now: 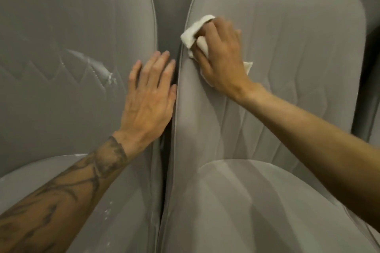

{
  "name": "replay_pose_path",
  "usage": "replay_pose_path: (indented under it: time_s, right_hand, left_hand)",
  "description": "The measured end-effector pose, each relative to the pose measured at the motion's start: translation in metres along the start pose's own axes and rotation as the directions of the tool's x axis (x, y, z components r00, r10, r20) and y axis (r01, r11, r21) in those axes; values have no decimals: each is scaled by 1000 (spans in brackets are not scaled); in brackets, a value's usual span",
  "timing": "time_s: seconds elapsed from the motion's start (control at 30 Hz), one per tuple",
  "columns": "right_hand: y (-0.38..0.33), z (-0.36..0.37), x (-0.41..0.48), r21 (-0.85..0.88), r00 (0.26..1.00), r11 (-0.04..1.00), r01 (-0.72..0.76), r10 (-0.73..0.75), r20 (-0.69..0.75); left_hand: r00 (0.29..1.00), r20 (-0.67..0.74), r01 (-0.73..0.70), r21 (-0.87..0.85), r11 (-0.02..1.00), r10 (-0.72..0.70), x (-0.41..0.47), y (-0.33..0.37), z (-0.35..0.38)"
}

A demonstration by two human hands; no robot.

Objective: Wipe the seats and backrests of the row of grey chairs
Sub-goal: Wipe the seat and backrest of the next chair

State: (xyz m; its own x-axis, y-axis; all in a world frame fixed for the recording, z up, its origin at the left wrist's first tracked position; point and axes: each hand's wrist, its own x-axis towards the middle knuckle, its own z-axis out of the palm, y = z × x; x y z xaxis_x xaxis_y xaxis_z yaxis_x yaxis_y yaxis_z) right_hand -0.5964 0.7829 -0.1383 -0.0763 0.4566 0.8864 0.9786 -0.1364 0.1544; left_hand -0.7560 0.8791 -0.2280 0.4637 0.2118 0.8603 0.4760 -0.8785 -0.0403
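Observation:
Two grey padded chairs stand side by side and fill the view. My right hand (221, 55) presses a crumpled white cloth (195, 34) against the upper left edge of the right chair's backrest (298, 51), fingers curled over it. My left hand (150, 96) lies flat with straight fingers on the right edge of the left chair's backrest (61, 37), beside the narrow gap between the chairs. A whitish smear (98, 65) marks the left backrest near its stitched zigzag. The right chair's seat (236, 201) and the left chair's seat (127, 201) show below.
A dark gap (166, 150) runs between the two chairs. White specks (108, 209) dot the left seat near my forearm. Another grey chair's edge (372, 109) shows at the far right. Dark background lies behind the backrests.

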Motion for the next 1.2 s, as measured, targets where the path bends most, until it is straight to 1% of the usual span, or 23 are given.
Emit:
replay_pose_path:
  time_s: [0.03,0.07,0.17,0.2,0.23,0.27,0.33,0.4,0.47,0.5,0.53,0.57,0.6,0.63,0.67,0.7,0.73,0.8,0.87,0.93,1.0,1.1,1.2]
  right_hand:
    - [5,-5,10,-45,999,998,32,-30,34]
    - [12,-7,28,-101,1000,995,20,-18,21]
    - [32,0,85,-219,993,970,-107,92,-79]
    - [31,3,89,-213,987,966,-149,132,-93]
    - [26,6,82,-184,985,970,-159,143,-97]
    - [16,8,65,-144,989,981,-133,123,-82]
    - [-11,9,9,-17,999,999,-34,34,20]
    - [-36,5,-54,96,987,995,16,-31,160]
    - [-52,-1,-94,110,966,992,60,-85,242]
    - [-51,-5,-95,81,954,991,105,-123,272]
    - [-46,-7,-84,40,952,990,139,-144,269]
    - [-41,-6,-64,-10,965,993,120,-114,235]
    - [-34,-3,-36,-58,986,997,51,-41,163]
    - [-28,-1,-6,-95,994,994,-57,66,93]
    - [-24,-1,20,-118,984,979,-165,171,43]
    - [-22,1,36,-133,971,963,-234,239,24]
    - [-24,3,38,-131,968,961,-243,250,32]
    - [-42,4,12,-81,976,983,-164,174,132]
    - [-66,1,-42,0,967,997,-73,71,243]
    - [-87,-1,-96,62,945,996,-57,33,326]
    - [-107,-3,-141,99,912,990,-96,47,408]
    - [-128,-11,-193,198,854,965,-173,47,519]
    - [-139,-26,-222,321,729,898,-300,-1,685]
  left_hand:
    - [999,31,-23,1,1000,23,-2,0,0]
    - [998,53,-37,-9,999,37,-4,0,0]
    - [996,86,-35,-42,998,39,-5,-2,-1]
    - [994,95,-43,-45,998,47,-5,-2,-1]
    - [992,107,-59,-49,997,64,-5,-4,-2]
    - [989,122,-78,-58,995,85,-5,-6,-3]
    - [980,158,-108,-92,990,122,-7,-11,-7]
    - [973,181,-119,-147,982,145,-17,-13,-12]
    - [966,202,-125,-179,976,161,-42,-10,-19]
    - [961,217,-132,-178,975,169,-57,-6,-23]
    - [956,235,-137,-178,974,178,-71,-3,-28]
    - [949,259,-135,-187,973,181,-83,-2,-33]
    - [942,286,-121,-202,972,177,-92,-1,-37]
    - [935,314,-99,-219,971,166,-99,0,-41]
    - [929,338,-72,-235,969,151,-104,1,-46]
    - [925,355,-47,-250,967,137,-108,1,-50]
    - [922,365,-32,-259,965,128,-112,1,-54]
    - [921,372,-15,-265,964,117,-120,1,-62]
    - [921,381,21,-264,964,85,-130,0,-69]
    - [918,397,104,-262,959,9,-142,-1,-77]
    - [906,418,195,-271,943,-68,-157,-2,-83]
    - [875,471,276,-288,917,-115,-175,-3,-90]
    - [845,518,317,-288,903,-131,-183,0,-95]
